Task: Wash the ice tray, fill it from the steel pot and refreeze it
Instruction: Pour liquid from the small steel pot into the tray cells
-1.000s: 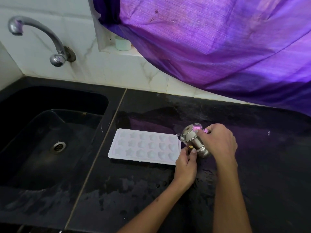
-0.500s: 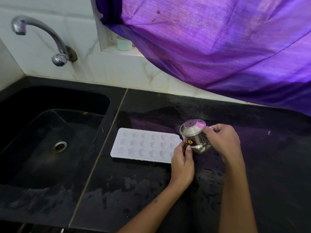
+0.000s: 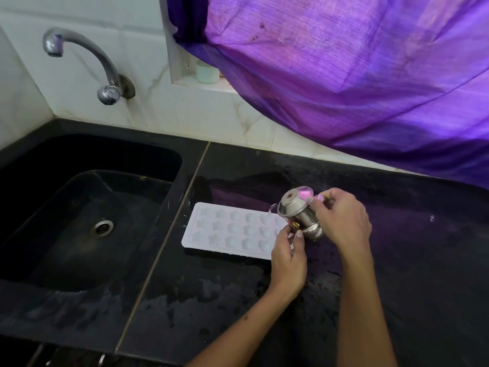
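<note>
A white ice tray [image 3: 232, 229] with star and heart shaped cells lies flat on the wet black counter [image 3: 211, 300], just right of the sink. A small steel pot [image 3: 299, 213] is tilted over the tray's right end, its mouth toward the tray. My right hand [image 3: 341, 218] grips the pot by its rim and side. My left hand [image 3: 288, 258] rests at the tray's right end, fingertips touching the pot's lower side. Whether water is running out I cannot see.
A black sink [image 3: 87, 215] with a steel drain takes up the left. A curved steel tap [image 3: 87, 62] juts from the white tiled wall. A purple curtain [image 3: 357, 75] hangs over the back right. A small pale cup [image 3: 207, 72] stands in the wall niche.
The pot has stayed over the tray's right end, tipping a little further toward the tray. My left hand has kept to the same spot by the pot.
</note>
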`<move>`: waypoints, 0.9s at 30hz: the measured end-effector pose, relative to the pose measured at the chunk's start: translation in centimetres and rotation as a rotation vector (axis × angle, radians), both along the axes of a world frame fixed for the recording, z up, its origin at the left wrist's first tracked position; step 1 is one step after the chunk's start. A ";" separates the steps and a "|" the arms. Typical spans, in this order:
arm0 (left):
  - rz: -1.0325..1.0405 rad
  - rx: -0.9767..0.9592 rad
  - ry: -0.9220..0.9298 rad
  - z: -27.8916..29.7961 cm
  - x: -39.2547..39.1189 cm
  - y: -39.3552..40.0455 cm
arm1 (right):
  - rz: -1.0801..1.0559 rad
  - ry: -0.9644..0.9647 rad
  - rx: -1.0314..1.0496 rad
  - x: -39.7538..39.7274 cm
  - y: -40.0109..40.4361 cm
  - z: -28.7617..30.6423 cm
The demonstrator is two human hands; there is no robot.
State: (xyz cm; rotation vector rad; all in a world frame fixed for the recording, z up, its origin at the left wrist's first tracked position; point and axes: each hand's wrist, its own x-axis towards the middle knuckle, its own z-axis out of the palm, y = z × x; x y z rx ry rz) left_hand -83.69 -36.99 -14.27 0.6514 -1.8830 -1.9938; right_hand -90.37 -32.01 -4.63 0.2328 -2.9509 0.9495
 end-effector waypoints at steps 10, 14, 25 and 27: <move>0.006 0.019 -0.016 0.0 -0.2 -0.1 | 0.000 -0.001 0.050 0.1 -0.7 0.1; 0.008 0.023 -0.018 -0.1 -0.2 -0.1 | -0.006 -0.001 0.062 0.1 -0.8 0.3; 0.003 -0.004 -0.032 0.1 -0.2 -0.4 | 0.004 -0.060 0.030 -0.4 -0.2 0.3; 0.006 -0.014 -0.042 0.0 -0.2 -0.5 | 0.017 -0.074 0.002 -0.4 0.0 0.4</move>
